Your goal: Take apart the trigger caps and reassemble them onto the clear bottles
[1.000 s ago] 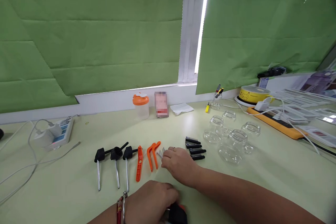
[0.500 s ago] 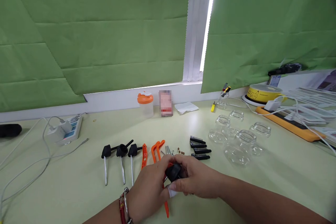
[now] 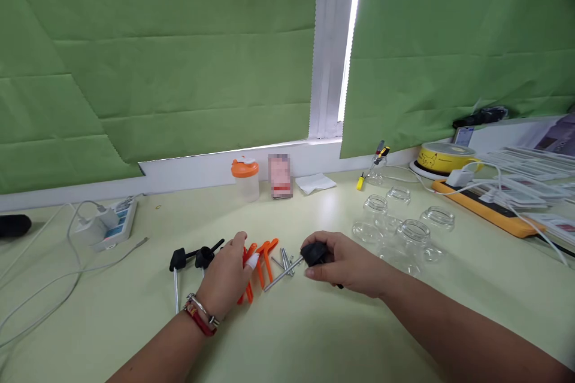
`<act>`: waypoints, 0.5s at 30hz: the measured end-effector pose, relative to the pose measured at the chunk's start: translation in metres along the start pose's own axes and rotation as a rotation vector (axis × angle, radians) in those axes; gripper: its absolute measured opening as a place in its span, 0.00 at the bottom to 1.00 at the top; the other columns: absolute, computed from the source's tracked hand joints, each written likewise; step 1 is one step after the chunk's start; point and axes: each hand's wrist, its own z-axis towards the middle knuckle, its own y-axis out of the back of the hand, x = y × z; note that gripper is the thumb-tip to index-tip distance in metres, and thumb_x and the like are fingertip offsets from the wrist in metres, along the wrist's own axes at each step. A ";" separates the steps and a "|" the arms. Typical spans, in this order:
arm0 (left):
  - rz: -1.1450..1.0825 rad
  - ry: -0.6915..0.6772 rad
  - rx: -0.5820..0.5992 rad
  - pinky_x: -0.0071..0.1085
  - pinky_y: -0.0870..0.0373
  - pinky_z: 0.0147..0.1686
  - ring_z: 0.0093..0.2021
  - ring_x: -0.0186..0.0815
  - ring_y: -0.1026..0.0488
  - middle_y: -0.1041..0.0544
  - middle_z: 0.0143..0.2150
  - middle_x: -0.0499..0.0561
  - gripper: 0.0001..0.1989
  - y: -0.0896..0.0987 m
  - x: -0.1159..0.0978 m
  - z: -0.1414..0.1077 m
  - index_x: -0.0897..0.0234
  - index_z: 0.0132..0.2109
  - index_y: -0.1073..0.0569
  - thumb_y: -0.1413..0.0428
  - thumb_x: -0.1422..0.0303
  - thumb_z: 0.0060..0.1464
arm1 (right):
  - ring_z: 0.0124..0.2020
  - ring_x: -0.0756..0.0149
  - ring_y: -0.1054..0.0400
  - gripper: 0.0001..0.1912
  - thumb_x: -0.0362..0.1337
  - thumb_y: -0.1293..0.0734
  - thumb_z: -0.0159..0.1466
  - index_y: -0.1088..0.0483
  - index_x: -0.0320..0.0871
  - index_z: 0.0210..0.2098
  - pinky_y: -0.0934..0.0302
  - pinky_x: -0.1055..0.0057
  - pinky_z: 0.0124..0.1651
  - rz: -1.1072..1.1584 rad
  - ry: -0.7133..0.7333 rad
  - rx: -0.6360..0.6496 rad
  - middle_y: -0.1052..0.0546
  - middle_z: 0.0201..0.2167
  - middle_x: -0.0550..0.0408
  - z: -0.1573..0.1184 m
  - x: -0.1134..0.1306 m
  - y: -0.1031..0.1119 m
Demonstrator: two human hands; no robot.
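Observation:
My right hand [image 3: 348, 264] is closed on a black knob [image 3: 314, 253] with a metal rod that points down and left. Over the orange pieces is my left hand [image 3: 231, 275], its fingertips at one orange handle [image 3: 249, 251]; whether it grips the piece is unclear. More orange handles [image 3: 268, 251] lie just right of it. Silver screws [image 3: 286, 261] sit between the hands. Black-headed rods [image 3: 178, 259] stand in a row on the left, partly covered by my left hand. White tape wraps my left thumb.
Clear glass jars [image 3: 414, 232] stand to the right. Behind are an orange-lidded cup [image 3: 245, 179], a pink box [image 3: 281, 176] and white paper [image 3: 315, 183]. A power strip [image 3: 121, 224] with cables lies at the left, an orange-edged case [image 3: 489, 208] at the right.
My hands have moved apart. The black knob and rod stay in my right hand, while my left hand has moved left to the orange handles.

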 end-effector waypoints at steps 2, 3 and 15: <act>0.034 -0.010 -0.065 0.32 0.34 0.31 0.35 0.40 0.27 0.26 0.42 0.57 0.20 -0.004 0.003 0.001 0.67 0.56 0.39 0.54 0.68 0.57 | 0.26 0.74 0.41 0.20 0.39 0.26 0.51 0.33 0.43 0.41 0.45 0.77 0.25 -0.038 -0.018 0.031 0.33 0.29 0.59 0.000 0.000 -0.004; 0.059 -0.018 -0.100 0.32 0.33 0.30 0.35 0.39 0.27 0.27 0.45 0.58 0.20 -0.005 0.003 0.001 0.67 0.56 0.39 0.54 0.68 0.56 | 0.26 0.74 0.41 0.20 0.39 0.26 0.51 0.33 0.43 0.41 0.46 0.77 0.25 -0.052 -0.022 0.034 0.33 0.29 0.59 0.000 0.000 -0.005; -0.166 -0.822 0.190 0.36 0.27 0.42 0.49 0.44 0.28 0.36 0.60 0.61 0.34 0.021 -0.046 -0.054 0.56 0.64 0.48 0.46 0.57 0.54 | 0.32 0.70 0.35 0.21 0.31 0.27 0.47 0.33 0.42 0.39 0.41 0.76 0.31 -0.069 0.056 0.179 0.29 0.32 0.59 -0.012 -0.002 -0.037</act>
